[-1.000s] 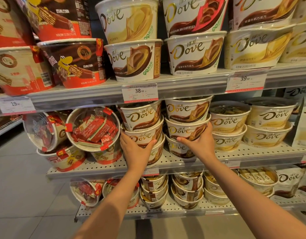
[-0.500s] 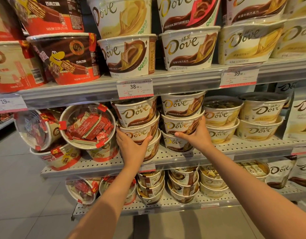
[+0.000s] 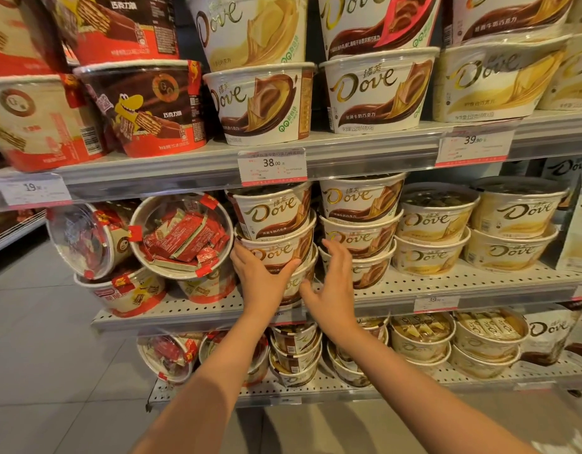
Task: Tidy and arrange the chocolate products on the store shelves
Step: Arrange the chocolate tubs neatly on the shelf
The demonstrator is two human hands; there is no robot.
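Note:
Two stacks of white-and-brown Dove chocolate tubs stand side by side on the middle shelf (image 3: 447, 286). My left hand (image 3: 260, 276) holds the left stack (image 3: 273, 211) from its left side, at the middle and bottom tubs, with the thumb across the front. My right hand (image 3: 332, 286) hovers with fingers apart in front of the gap between the stacks, its fingertips near the right stack (image 3: 361, 201). It grips nothing. The bottom tub of the left stack is mostly hidden behind my hands.
Red wafer tubs (image 3: 181, 237) lie tipped with their clear lids facing out, left of the stacks. Pale yellow Dove tubs (image 3: 433, 221) are stacked to the right. Larger tubs fill the upper shelf above a 38.00 price tag (image 3: 271, 165). More small tubs (image 3: 296, 355) sit on the lower shelf.
My right hand has left the right stack and moved left to the gap between the stacks, opening its fingers. My left hand stays on the left stack.

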